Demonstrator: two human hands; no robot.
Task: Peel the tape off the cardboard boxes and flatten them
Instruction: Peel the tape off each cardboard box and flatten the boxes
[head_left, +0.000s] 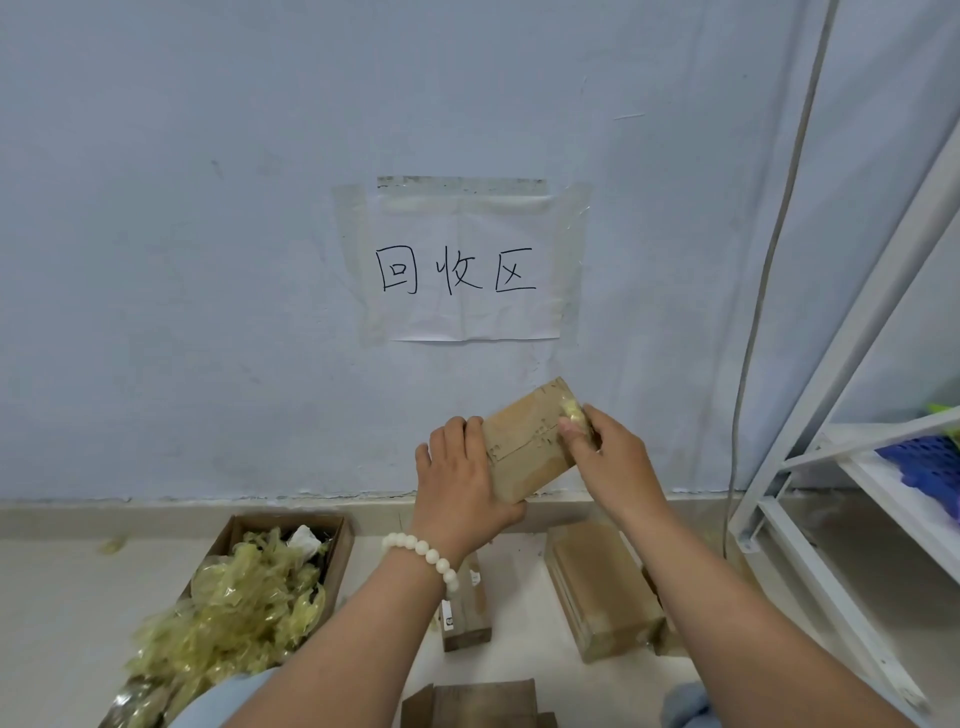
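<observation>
Both hands (460, 467) gripping raised box (524, 441)

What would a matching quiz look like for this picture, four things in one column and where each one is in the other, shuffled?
Things: 1 sign; 2 bracelet; 3 tape pile; 4 box.
Places: A in the left hand; B on the wall; C on the left wrist; D in the open carton.
Pairs: 1-B; 2-C; 3-D; 4-A.
</observation>
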